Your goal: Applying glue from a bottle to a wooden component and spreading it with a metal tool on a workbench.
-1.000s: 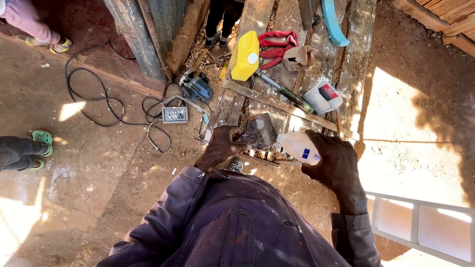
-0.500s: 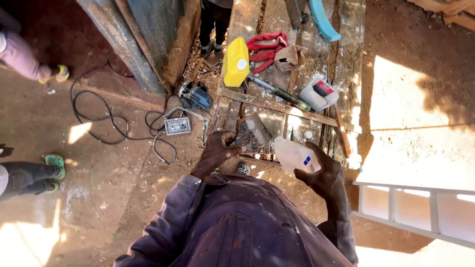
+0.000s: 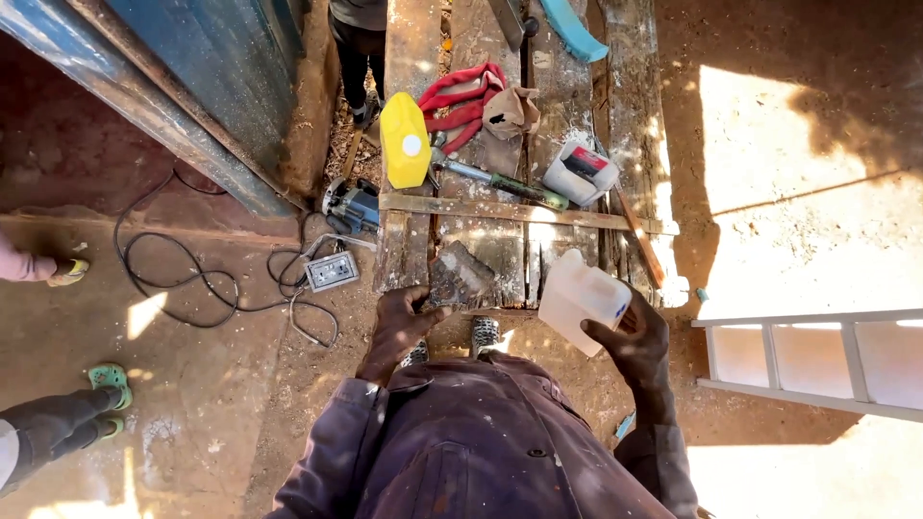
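My right hand [image 3: 636, 341] grips a white plastic jerrycan [image 3: 581, 299], lifted just off the near end of a rough wooden plank bench [image 3: 413, 240]. My left hand [image 3: 399, 325] rests on the bench's near edge, its thumb touching a grey crumpled piece [image 3: 462, 273] lying on the planks. Farther along the bench lie a yellow jerrycan [image 3: 404, 140], a red strap or cloth [image 3: 461, 101], a long dark tool [image 3: 500, 181] and a small white container with a red and black label [image 3: 580, 173].
A circular saw [image 3: 352, 205], a grey socket box [image 3: 332, 271] and looped black cable [image 3: 192, 279] lie on the dirt at left. A blue metal door [image 3: 192, 86] stands upper left, a white ladder frame [image 3: 808, 360] at right. Another person's feet in green sandals [image 3: 106, 384] show at left.
My right hand has raised the white jerrycan and drawn it toward me and to the right. My left hand has stayed at the bench edge. My head view has shifted slightly.
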